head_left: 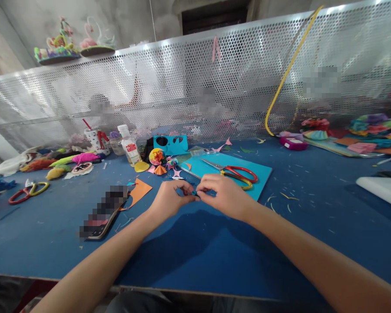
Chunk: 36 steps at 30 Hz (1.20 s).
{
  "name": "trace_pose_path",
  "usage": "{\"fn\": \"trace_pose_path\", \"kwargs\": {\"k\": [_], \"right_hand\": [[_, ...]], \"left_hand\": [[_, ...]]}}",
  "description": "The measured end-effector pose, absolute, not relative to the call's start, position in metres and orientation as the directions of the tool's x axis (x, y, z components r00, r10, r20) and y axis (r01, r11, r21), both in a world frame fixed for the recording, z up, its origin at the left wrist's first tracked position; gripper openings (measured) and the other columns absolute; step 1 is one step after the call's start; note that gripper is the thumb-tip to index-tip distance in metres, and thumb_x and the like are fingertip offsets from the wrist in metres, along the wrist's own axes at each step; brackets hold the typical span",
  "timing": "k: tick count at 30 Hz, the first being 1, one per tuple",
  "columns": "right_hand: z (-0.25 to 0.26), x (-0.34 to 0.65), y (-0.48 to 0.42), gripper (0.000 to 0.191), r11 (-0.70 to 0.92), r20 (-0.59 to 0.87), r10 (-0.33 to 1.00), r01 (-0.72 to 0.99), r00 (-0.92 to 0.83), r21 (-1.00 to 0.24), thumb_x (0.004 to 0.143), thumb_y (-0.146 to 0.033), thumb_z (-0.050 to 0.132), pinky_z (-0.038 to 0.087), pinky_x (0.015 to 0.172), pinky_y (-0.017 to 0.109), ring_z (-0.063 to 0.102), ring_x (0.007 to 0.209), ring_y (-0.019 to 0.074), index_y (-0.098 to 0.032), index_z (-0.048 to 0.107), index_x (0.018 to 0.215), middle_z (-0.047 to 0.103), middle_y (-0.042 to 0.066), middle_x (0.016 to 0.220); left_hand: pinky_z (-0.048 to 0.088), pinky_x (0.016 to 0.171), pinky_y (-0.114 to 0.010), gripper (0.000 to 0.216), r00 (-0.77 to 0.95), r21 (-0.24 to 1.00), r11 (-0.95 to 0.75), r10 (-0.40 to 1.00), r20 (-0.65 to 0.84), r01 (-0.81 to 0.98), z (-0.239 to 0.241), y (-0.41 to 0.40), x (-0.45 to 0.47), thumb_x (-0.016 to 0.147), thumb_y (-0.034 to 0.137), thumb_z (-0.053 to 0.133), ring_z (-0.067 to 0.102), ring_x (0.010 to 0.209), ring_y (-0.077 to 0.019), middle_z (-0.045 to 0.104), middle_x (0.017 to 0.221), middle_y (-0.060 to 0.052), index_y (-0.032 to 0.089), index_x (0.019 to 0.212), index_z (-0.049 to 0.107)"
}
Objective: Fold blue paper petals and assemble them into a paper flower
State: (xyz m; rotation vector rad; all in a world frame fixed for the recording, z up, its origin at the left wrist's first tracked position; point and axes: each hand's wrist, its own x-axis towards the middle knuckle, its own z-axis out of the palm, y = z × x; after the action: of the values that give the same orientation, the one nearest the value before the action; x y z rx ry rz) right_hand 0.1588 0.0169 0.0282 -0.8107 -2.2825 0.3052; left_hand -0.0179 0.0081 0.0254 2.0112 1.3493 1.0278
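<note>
My left hand and my right hand meet over the front middle of the blue table, fingertips almost touching. Between them they pinch a small blue paper piece, mostly hidden by the fingers; its exact shape cannot be made out. Just behind the right hand, scissors with red and yellow handles lie on a stack of light blue paper. A cut orange paper and a phone lie to the left of my left hand.
Behind my hands are paper flowers, a glue bottle and a blue sheet with cut holes. More scissors and yarn-like bundles lie left. A pink tape measure sits right, before a perforated metal panel.
</note>
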Motion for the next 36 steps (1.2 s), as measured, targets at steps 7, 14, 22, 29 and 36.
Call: {"fn": "trace_pose_path", "kwargs": {"k": [7,14,22,29,36], "right_hand": [[0.033,0.158,0.014,0.017,0.695,0.575,0.718,0.351,-0.391,-0.628,0.083,-0.019,0.046,0.042,0.065,0.027,0.054,0.071,0.0139,-0.018,0.058,0.071,0.058,0.002,0.074],[0.032,0.161,0.017,0.022,0.594,0.517,0.777,0.148,-0.358,-0.791,0.080,-0.013,0.043,0.048,0.073,0.030,0.058,0.086,0.0159,-0.020,0.057,0.095,0.060,0.005,0.093],[0.032,0.155,0.007,0.029,0.571,0.497,0.744,0.037,-0.447,-0.820,0.077,-0.015,0.052,0.052,0.077,0.031,0.058,0.093,0.0160,-0.023,0.055,0.105,0.059,0.005,0.104],[0.032,0.153,0.006,0.028,0.608,0.569,0.741,-0.001,-0.356,-0.794,0.075,-0.020,0.060,0.053,0.073,0.032,0.060,0.084,0.0157,-0.023,0.056,0.102,0.061,0.004,0.099],[0.028,0.154,0.006,0.019,0.730,0.680,0.657,0.049,-0.326,-0.682,0.077,-0.020,0.059,0.054,0.071,0.029,0.061,0.080,0.0150,-0.020,0.059,0.095,0.062,0.004,0.093]], "left_hand": [[0.048,0.052,-0.022,0.016,0.174,0.924,-0.303,0.948,0.268,0.232,0.029,0.009,-0.018,0.059,0.026,0.073,0.052,0.054,-0.0096,0.061,0.064,-0.001,0.013,0.067,0.068],[0.051,0.049,-0.021,0.016,0.131,0.961,-0.268,0.958,0.257,0.075,0.033,0.010,-0.022,0.058,0.027,0.074,0.053,0.054,-0.0087,0.063,0.066,-0.001,0.014,0.065,0.069],[0.051,0.047,-0.019,0.014,0.145,0.961,-0.276,0.951,0.275,-0.015,0.036,0.009,-0.023,0.057,0.024,0.075,0.055,0.056,-0.0092,0.067,0.070,-0.001,0.015,0.068,0.071],[0.050,0.048,-0.019,0.012,0.135,0.947,-0.317,0.938,0.321,-0.047,0.039,0.006,-0.025,0.058,0.024,0.074,0.055,0.059,-0.0100,0.065,0.070,-0.001,0.016,0.067,0.071],[0.049,0.046,-0.018,0.012,0.187,0.923,-0.374,0.904,0.384,-0.088,0.041,0.003,-0.023,0.058,0.023,0.075,0.053,0.055,-0.0082,0.063,0.070,-0.001,0.016,0.065,0.070]]}}
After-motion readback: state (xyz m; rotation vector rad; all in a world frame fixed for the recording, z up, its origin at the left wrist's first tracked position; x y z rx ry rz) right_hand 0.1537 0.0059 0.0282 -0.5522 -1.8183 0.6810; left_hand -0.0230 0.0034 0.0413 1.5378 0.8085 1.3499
